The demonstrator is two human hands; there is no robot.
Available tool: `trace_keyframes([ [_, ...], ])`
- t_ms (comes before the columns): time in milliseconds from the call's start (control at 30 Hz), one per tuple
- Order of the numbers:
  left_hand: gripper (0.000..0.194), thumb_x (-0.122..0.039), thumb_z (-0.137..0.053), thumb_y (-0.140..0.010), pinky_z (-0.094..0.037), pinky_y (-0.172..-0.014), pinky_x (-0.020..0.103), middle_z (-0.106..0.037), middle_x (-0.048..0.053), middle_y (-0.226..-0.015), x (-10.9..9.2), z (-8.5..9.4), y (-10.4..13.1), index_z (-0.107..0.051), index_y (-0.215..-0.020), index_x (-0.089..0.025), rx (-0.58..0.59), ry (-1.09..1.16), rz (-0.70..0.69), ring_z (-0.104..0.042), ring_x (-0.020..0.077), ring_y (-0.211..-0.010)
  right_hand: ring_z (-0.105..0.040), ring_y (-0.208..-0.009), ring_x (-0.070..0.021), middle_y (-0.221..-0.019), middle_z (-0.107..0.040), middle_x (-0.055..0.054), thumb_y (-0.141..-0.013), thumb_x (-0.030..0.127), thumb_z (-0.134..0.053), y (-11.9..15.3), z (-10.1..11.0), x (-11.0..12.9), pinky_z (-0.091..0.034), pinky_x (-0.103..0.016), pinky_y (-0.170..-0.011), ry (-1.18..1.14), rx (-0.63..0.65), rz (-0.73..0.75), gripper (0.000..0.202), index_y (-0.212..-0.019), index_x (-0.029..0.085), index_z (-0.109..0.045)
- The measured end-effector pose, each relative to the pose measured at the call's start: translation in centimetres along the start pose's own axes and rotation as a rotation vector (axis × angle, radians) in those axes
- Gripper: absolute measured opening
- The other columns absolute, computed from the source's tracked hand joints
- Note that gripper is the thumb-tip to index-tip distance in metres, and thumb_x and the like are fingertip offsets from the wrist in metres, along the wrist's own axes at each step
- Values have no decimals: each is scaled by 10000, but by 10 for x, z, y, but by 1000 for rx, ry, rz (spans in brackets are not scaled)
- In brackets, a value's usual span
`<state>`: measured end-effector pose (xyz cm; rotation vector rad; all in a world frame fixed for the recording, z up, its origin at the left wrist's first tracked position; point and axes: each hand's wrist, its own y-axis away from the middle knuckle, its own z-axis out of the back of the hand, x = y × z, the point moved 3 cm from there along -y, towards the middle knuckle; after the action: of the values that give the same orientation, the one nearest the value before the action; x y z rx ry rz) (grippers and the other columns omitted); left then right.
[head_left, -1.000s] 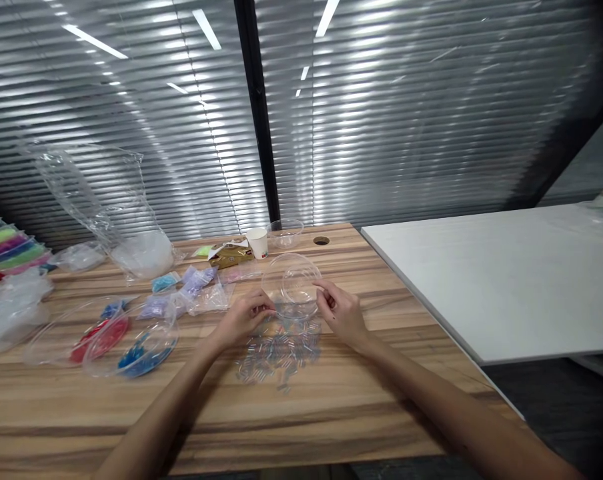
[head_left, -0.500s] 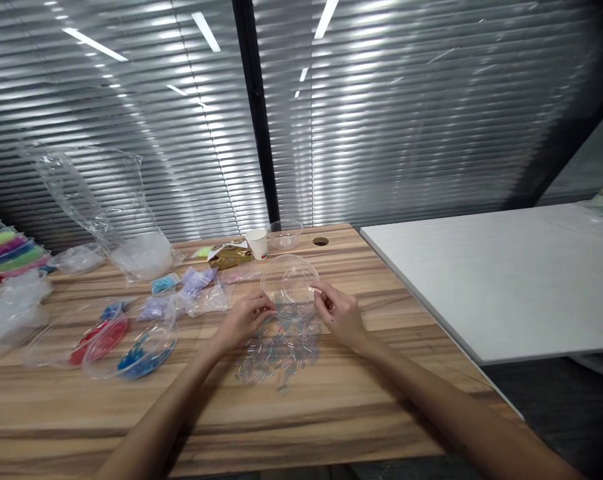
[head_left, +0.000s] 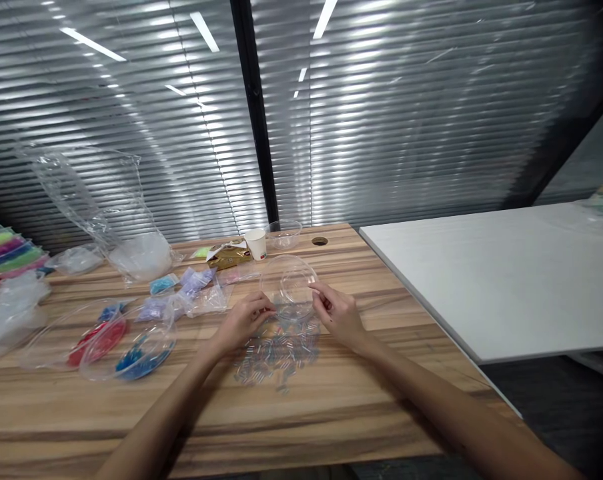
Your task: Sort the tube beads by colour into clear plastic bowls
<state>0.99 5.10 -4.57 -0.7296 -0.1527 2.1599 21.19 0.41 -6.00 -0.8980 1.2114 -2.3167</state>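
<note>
Two bare hands meet over a scatter of clear tube beads (head_left: 277,350) on our wooden table (head_left: 331,413), and we take the clear plastic bowl (head_left: 288,285) as our landmark. Our left hand (head_left: 245,319) sits at the bowl's near-left edge, fingers curled and pressed tip to tip as if pinching something too small for us to make out. Our right hand (head_left: 337,313) sits at the bowl's near-right rim, thumb and forefinger closed on or against that rim; we cannot tell whether they grip it. The beads lie just on the near side of the bowl, below and between both hands, their long axes pointing every way. Both hands are about equally close to the pile, the left perhaps slightly lower over it. Well left of the bowl stand dishes of red and blue beads (head_left: 126,343) and small bead bags (head_left: 191,290); behind it, a paper cup (head_left: 256,244). Against the frame a second earlier, our right hand has drawn slightly in toward the rim; the left has hardly shifted.
</note>
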Motion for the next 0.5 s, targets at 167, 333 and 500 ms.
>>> trace_keyframes([
  [167, 158, -230, -489, -854, -388, -713, 212, -563, 35, -826, -1, 0, 0, -624, -833, -151, 2, 9, 20, -518, 113, -785, -503, -492, -66, -713, -643, -7, -833, 143, -443, -1, 2, 2, -376, -188, -510, -5, -1, 20, 213, -985, 139, -591],
  [333, 154, -232, -489, -855, -387, -715, 209, -564, 32, -831, -1, 0, 0, -621, -840, -154, -3, 12, 20, -517, 111, -790, -509, -494, -69, -707, -642, -11, -836, 146, -440, -2, 1, 2, -376, -191, -508, -1, 3, 16, 210, -977, 136, -595],
  [500, 153, -239, -490, -856, -387, -716, 204, -565, 30, -835, 1, -1, 0, -618, -845, -156, 0, 13, 21, -518, 109, -793, -524, -517, -74, -746, -652, -16, -830, 133, -450, -1, 1, 1, -384, -194, -523, -4, 9, 21, 215, -989, 134, -594],
])
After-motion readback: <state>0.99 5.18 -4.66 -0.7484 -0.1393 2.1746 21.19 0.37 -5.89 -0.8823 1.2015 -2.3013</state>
